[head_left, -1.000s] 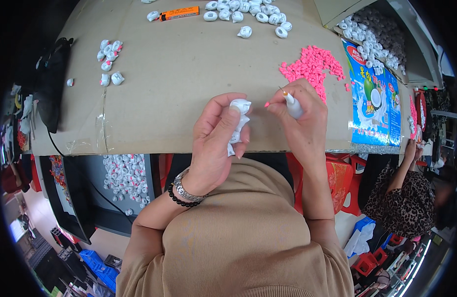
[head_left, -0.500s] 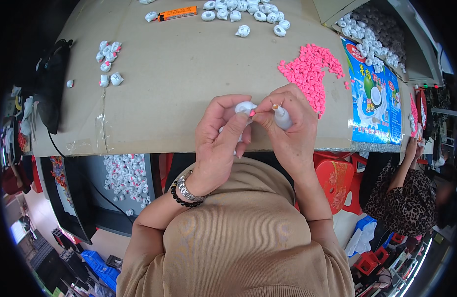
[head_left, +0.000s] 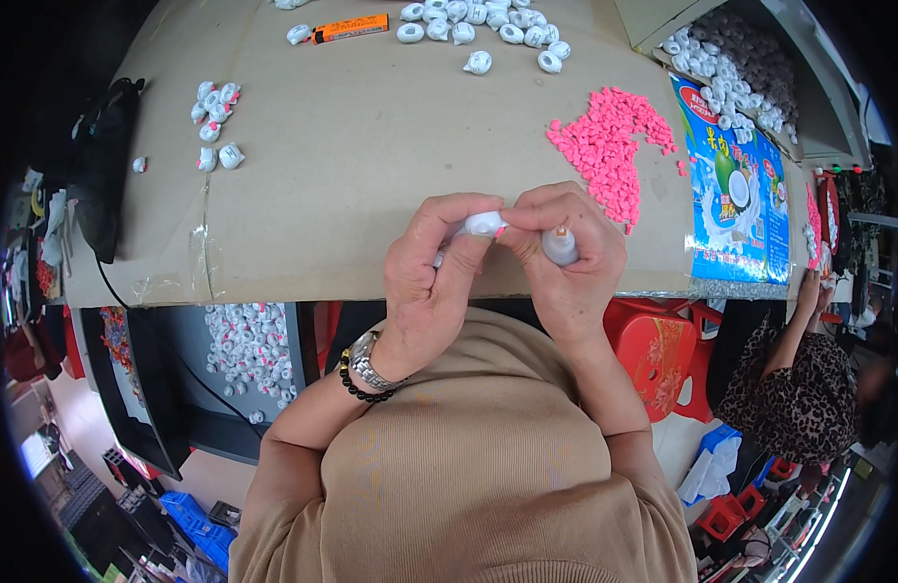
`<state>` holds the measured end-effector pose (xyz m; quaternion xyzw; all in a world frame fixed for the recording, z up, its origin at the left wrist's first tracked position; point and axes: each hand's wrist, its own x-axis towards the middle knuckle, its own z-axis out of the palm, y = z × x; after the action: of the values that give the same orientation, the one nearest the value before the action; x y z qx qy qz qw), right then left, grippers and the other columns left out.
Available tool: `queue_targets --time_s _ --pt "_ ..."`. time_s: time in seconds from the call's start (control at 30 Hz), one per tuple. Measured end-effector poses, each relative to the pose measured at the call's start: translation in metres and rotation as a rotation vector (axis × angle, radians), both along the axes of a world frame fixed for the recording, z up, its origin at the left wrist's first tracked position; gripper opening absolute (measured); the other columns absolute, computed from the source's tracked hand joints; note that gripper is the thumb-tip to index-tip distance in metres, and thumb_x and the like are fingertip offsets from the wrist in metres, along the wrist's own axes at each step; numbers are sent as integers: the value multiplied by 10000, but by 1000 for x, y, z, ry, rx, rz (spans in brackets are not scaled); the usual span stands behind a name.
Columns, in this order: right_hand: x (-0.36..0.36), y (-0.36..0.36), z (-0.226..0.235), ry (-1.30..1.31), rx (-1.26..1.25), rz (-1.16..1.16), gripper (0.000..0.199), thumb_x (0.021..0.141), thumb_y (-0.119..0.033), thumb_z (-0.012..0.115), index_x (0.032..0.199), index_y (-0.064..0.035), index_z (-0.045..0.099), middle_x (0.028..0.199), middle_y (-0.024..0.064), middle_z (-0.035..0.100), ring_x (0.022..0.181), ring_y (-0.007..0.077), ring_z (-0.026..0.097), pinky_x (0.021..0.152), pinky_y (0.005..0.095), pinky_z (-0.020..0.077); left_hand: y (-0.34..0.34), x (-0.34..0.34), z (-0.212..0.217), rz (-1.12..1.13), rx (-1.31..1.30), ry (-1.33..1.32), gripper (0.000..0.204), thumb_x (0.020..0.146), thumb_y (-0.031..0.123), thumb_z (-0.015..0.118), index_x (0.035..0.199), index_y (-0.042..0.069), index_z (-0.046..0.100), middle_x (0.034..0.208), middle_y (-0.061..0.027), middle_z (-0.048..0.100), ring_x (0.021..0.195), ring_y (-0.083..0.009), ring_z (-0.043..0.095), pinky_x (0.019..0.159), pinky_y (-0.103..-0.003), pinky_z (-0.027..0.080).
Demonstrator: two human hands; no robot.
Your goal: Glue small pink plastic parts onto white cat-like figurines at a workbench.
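I'm seeing the white piece (head_left: 483, 224) just about at the middle of the frame, pinched between the thumb and fingers of the left hand (head_left: 434, 267), up over the near edge of the worktop (head_left: 371, 146). It's a small, rounded, glossy-looking thing, pretty much bright white on the side facing me, and there's a tiny hot-pink bit (head_left: 500, 232) at its right end, poking out right by the other hand's fingertips. Most of the rest is covered by fingers, so I can't tell you what its underside looks like. A little more white shows down inside that same grip, too hidden for me to make out. The right hand (head_left: 570, 257) has its thumb and index finger closed together right up against that pink end, and it's also got a whitish squeeze bottle (head_left: 561, 248) tucked in its curled fingers, with an orangey-brown tip pointing up at my camera. For comparison, the loose white pieces (head_left: 214, 107) at upper left are knobbly little things, some with pink showing, and the bunch at the top (head_left: 468, 14) shows dark ovals on several. The pink heap (head_left: 614, 155) is at upper right, all small chunky bits, with a blue sheet (head_left: 750, 233) just beside it.
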<state>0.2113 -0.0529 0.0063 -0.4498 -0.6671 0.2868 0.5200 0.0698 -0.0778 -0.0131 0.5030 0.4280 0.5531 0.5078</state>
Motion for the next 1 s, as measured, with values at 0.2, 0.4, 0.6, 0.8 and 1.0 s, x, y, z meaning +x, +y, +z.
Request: queue_targets --time_s 0.2,0.4,0.6,0.8,1.0 --pt "-4 -1 -4 52 25 -38 133 709 36 737 793 -18 650 759 94 598 669 185 576 578 281 453 1 2 -2 22 27 36 180 946 53 518 1112 28 584 857 -2 594 670 -31 453 579 -187 383" --pt "-9 0 -1 66 -7 -49 133 715 43 711 819 -15 652 790 92 609 709 189 584 616 280 460 7 -4 3 42 51 141 162 934 76 546 1081 23 589 811 -26 617 674 -80 517 597 -223 425" --pt "-8 4 2 111 -193 -39 181 720 86 658 881 3 650 889 73 623 793 145 584 706 256 469 35 -42 18 114 143 634 160 865 65 595 1024 50 587 834 -164 634 725 -336 622 616 -357 489" --pt "1 0 -7 245 -268 -47 190 738 67 682 914 8 643 898 52 605 798 117 567 732 244 467 65 -101 10 427 229 1166 220 834 109 637 1041 48 595 820 -137 632 684 -299 598 589 -394 466" --pt "10 -2 -1 269 -459 -66 264 746 58 679 990 -24 619 912 34 594 785 94 544 718 226 449 54 -84 22 178 -131 31 253 843 46 611 1091 2 582 989 -99 621 628 -126 538 450 -211 381"
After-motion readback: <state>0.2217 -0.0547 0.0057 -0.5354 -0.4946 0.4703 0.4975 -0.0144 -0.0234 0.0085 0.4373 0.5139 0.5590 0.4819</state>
